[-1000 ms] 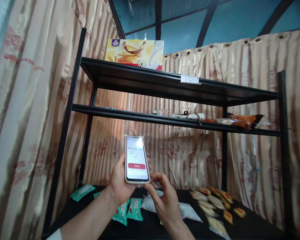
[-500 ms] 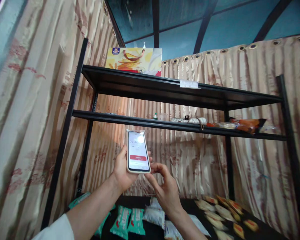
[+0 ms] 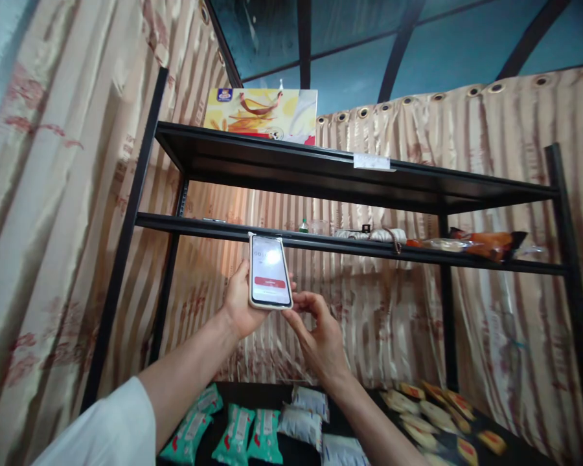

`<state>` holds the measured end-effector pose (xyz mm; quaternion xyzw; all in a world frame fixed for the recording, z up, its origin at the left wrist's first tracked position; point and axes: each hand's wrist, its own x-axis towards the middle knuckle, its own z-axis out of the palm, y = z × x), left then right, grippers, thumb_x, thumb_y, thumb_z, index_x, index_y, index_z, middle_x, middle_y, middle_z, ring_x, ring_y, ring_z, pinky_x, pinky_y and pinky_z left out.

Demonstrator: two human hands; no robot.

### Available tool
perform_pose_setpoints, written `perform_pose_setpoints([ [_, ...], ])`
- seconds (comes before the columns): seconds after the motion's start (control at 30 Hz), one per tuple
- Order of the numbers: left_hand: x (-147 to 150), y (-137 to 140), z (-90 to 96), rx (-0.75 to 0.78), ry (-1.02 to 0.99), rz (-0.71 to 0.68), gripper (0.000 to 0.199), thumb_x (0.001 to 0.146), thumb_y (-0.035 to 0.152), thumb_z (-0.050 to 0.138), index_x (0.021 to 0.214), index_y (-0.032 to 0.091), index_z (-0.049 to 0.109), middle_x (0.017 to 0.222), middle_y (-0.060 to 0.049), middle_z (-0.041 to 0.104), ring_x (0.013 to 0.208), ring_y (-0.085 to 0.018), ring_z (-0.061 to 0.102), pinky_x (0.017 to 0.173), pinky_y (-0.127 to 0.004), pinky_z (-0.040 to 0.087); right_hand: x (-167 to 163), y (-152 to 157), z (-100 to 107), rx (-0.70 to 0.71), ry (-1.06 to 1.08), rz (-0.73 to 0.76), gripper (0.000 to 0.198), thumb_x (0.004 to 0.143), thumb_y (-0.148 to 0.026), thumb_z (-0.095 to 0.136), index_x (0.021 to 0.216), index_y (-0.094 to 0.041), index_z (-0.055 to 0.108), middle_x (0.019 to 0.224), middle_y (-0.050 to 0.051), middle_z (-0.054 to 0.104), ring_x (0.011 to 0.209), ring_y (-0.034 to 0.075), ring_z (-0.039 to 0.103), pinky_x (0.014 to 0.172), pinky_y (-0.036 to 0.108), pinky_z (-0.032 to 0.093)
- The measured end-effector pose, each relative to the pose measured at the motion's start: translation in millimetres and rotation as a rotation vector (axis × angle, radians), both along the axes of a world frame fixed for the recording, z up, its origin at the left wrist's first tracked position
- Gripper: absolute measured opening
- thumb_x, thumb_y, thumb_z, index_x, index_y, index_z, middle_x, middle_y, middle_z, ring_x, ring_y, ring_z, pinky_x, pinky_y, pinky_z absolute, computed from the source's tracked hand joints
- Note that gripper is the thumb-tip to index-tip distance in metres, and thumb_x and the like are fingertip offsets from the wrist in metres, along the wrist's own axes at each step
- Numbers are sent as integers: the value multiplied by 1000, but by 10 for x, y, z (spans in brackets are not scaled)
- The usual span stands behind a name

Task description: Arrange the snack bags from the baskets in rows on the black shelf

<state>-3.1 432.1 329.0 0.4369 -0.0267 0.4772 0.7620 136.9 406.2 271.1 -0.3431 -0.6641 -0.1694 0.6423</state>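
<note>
A smartphone (image 3: 271,272) in a pale case is held up in front of the shelf, its lit screen facing me with a red button and blurred digits. My left hand (image 3: 245,301) is wrapped round its left side and back, with fingertips showing at the right edge. At the phone's lower right corner, my right hand (image 3: 320,336) pinches with thumb and curled fingers, touching the case. The phone's top end overlaps the front edge of the middle shelf (image 3: 320,242); whether they touch I cannot tell.
A yellow printed box (image 3: 262,115) stands on the top shelf (image 3: 282,144). White rope (image 3: 374,234) and an orange-black packet (image 3: 490,246) lie on the middle shelf. Below are green packets (image 3: 236,432), white packets (image 3: 301,424) and several yellowish packs (image 3: 437,414). Curtains (image 3: 78,259) hang behind.
Both hands have risen with the phone, so its top now overlaps the middle shelf's edge. The grip looks the same.
</note>
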Motion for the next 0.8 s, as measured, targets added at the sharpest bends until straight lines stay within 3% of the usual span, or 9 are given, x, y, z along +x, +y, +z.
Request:
perform_pose_setpoints([
  [0.8, 106, 366, 517, 52, 12, -5, 66, 90, 52, 17, 115, 4, 56, 93, -20, 69, 85, -30, 66, 78, -46, 49, 95, 291, 554, 29, -1, 28, 20, 80, -39, 61, 88, -22, 54, 79, 2, 62, 72, 16, 60, 68, 28, 50],
])
